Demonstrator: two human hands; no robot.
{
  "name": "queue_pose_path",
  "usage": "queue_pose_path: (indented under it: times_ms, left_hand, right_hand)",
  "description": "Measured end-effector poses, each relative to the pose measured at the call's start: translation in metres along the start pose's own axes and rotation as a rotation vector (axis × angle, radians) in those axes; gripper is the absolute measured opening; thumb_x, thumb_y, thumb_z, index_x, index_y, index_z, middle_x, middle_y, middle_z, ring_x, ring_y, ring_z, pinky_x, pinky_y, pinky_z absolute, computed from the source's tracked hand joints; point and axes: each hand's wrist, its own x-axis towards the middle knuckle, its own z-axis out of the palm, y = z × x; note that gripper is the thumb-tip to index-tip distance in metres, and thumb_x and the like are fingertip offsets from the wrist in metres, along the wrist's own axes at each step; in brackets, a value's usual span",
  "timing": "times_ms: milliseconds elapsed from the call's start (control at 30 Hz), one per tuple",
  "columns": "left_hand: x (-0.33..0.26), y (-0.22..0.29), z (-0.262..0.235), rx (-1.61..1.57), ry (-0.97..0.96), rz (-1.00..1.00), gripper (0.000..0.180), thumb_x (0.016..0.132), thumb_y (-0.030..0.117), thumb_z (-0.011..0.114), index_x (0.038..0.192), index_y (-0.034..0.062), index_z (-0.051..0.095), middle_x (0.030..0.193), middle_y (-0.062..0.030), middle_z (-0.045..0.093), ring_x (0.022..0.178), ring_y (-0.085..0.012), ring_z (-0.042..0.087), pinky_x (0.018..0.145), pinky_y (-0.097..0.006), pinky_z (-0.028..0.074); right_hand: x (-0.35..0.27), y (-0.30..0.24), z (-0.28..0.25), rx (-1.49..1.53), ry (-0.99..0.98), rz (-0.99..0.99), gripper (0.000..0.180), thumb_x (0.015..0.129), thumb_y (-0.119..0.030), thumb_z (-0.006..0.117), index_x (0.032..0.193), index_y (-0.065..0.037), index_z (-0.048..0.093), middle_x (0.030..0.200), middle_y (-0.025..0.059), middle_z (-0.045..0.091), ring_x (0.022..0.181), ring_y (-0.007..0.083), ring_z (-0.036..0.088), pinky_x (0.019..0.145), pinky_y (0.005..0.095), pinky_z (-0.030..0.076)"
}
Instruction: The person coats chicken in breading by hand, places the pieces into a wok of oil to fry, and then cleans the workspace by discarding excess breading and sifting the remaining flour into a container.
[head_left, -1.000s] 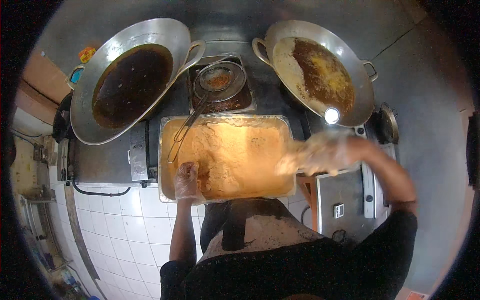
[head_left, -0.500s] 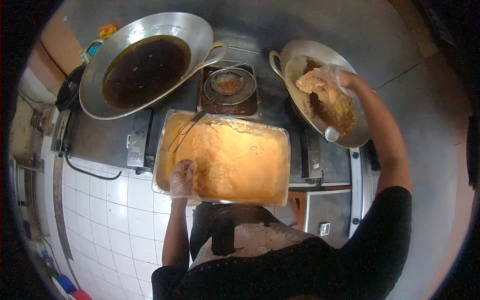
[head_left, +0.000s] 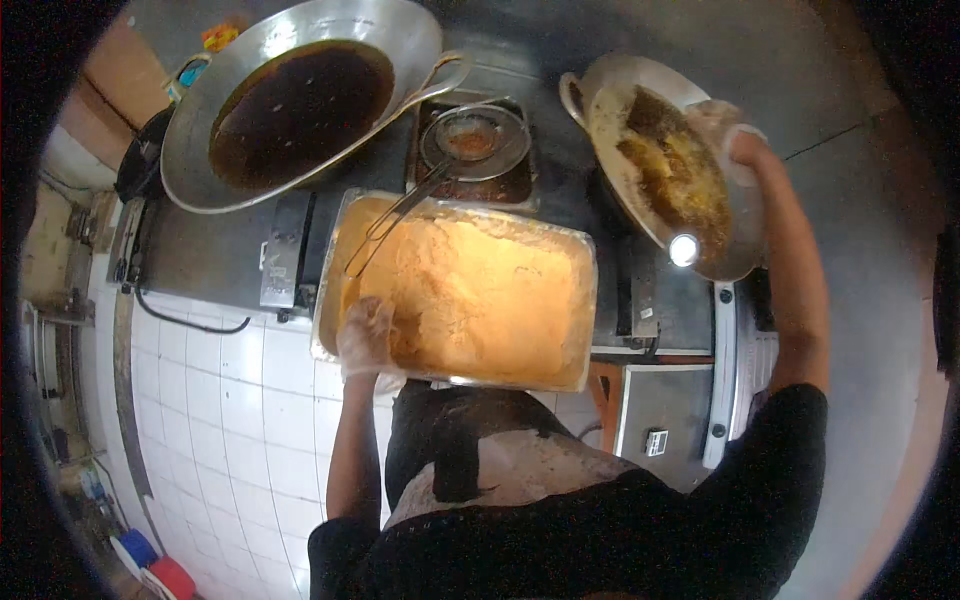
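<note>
My left hand (head_left: 367, 332), in a clear plastic glove, is curled at the left side of a metal tray (head_left: 588, 330) of orange-tinted flour (head_left: 480, 300). Its fingertips are hidden against the flour, so I cannot make out what they hold, if anything. Above the far right rim of the right wok (head_left: 632, 78), my gloved right hand (head_left: 714, 124) looks open and empty, its fingers somewhat blurred. Frothing oil (head_left: 685, 190) fills the wok's middle, with coated pieces partly showing in the foam.
A large wok (head_left: 330, 20) of dark oil (head_left: 305, 110) stands at the far left. Between the woks, a wire strainer (head_left: 478, 140) rests over a dark pan (head_left: 515, 190), its handle reaching over the tray. White tiled floor (head_left: 240, 400) lies at the left; a yellow packet (head_left: 220, 38) sits far left.
The coated piece has left my right hand, and the oil froths more. That hand has moved toward the wok's far right rim. My left hand stays at the tray; the whole view has shifted slightly.
</note>
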Motion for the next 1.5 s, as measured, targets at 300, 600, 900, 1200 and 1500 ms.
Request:
queue_pose_path:
  times_ms: [300, 600, 900, 1200, 1500]
  left_hand:
    - [0.086, -0.046, 0.048, 0.644, -0.653, 0.232, 0.050, 0.088, 0.018, 0.051, 0.137, 0.0084, 0.045, 0.125, -0.0163, 0.059, 0.115, -0.0308, 0.055, 0.100, -0.038, 0.041]
    - [0.083, -0.048, 0.141, 0.204, -0.744, 0.616, 0.065, 0.083, 0.008, 0.052, 0.145, 0.0180, 0.035, 0.139, -0.0129, 0.049, 0.123, -0.0252, 0.051, 0.104, -0.037, 0.040]
    - [0.116, 0.005, 0.059, -0.080, -0.414, -0.169, 0.039, 0.097, 0.031, 0.046, 0.121, 0.0049, 0.061, 0.106, -0.0180, 0.067, 0.102, -0.0321, 0.062, 0.097, -0.040, 0.045]
    - [0.158, -0.055, 0.147, 0.180, -0.625, 0.433, 0.044, 0.095, 0.025, 0.050, 0.134, 0.0055, 0.049, 0.133, -0.0162, 0.052, 0.116, -0.0299, 0.054, 0.103, -0.038, 0.041]
    - [0.103, 0.012, 0.083, 0.300, -0.264, 0.540, 0.056, 0.082, 0.043, 0.068, 0.126, 0.0097, 0.055, 0.129, -0.0171, 0.053, 0.128, -0.0298, 0.040, 0.111, -0.043, 0.029]
  right_hand:
    - [-0.124, -0.156, 0.144, 0.943, -0.355, 0.170, 0.031, 0.093, -0.028, 0.056, 0.116, -0.006, 0.058, 0.100, 0.0102, 0.064, 0.092, 0.0214, 0.063, 0.077, 0.0361, 0.054]
    - [-0.108, -0.336, 0.405, 1.767, -0.537, 0.422, 0.076, 0.092, -0.056, 0.049, 0.143, -0.001, 0.036, 0.144, 0.0162, 0.039, 0.129, 0.0292, 0.041, 0.109, 0.0406, 0.028]
    - [-0.081, -0.263, 0.356, 1.565, -0.499, 0.197, 0.057, 0.090, -0.040, 0.059, 0.132, -0.002, 0.050, 0.131, 0.0094, 0.051, 0.119, 0.0215, 0.048, 0.100, 0.0334, 0.038]
    - [-0.041, -0.326, 0.363, 1.498, -0.410, 0.301, 0.053, 0.089, -0.039, 0.060, 0.126, -0.002, 0.057, 0.132, 0.0147, 0.053, 0.122, 0.0239, 0.048, 0.105, 0.0325, 0.033]
    - [-0.104, -0.246, 0.325, 1.179, -0.298, 0.210, 0.053, 0.088, -0.028, 0.067, 0.131, -0.003, 0.049, 0.116, 0.0141, 0.061, 0.106, 0.0226, 0.058, 0.090, 0.0334, 0.047]
